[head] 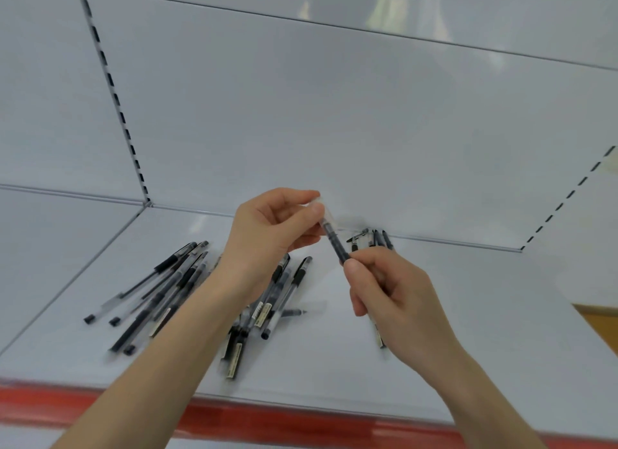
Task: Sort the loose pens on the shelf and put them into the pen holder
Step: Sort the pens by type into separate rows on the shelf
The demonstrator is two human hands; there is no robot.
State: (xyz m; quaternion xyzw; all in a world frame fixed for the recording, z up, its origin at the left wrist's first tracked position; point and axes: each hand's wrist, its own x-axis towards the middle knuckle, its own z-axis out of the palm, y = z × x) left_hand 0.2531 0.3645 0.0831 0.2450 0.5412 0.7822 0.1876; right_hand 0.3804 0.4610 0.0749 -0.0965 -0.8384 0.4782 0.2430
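Both hands hold one pen (336, 244) in the air above the white shelf (451, 315). My left hand (267, 228) pinches the pen's clear cap end at the top. My right hand (391, 294) grips the barrel just below the black grip, and the pen's tail sticks out under that hand. Several loose black-and-clear pens (167, 288) lie fanned out on the shelf at the left. A second heap of pens (267, 308) lies partly hidden under my left wrist. A few more pens (371, 239) sit at the back wall; whether a clear holder contains them I cannot tell.
The shelf's white back panel (334, 114) rises right behind the pens, with a slotted upright (113, 94) at the left. A red strip (267, 418) runs along the shelf's front edge. A wooden surface (602, 325) shows at the far right.
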